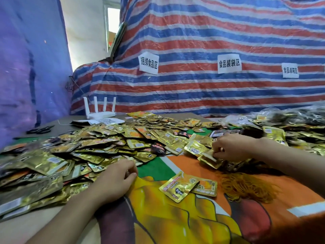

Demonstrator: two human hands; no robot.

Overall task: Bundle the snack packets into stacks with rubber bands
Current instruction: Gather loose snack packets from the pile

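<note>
right hand (pixel 230 148) pinches gold packets (pixel 209 158) | left hand (pixel 114 180) fingers curled at packet pile (pixel 88 147) | rubber bands (pixel 246 187) near

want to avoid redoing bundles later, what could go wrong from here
1. The right hand pinches a few gold packets that sit fanned and uneven; they may slip apart before a band goes on.
2. Dark packets lie mixed into the pile, so one could end up in a gold stack.
3. The rubber bands lie in a tangled heap; pulling one may drag others along.
</note>
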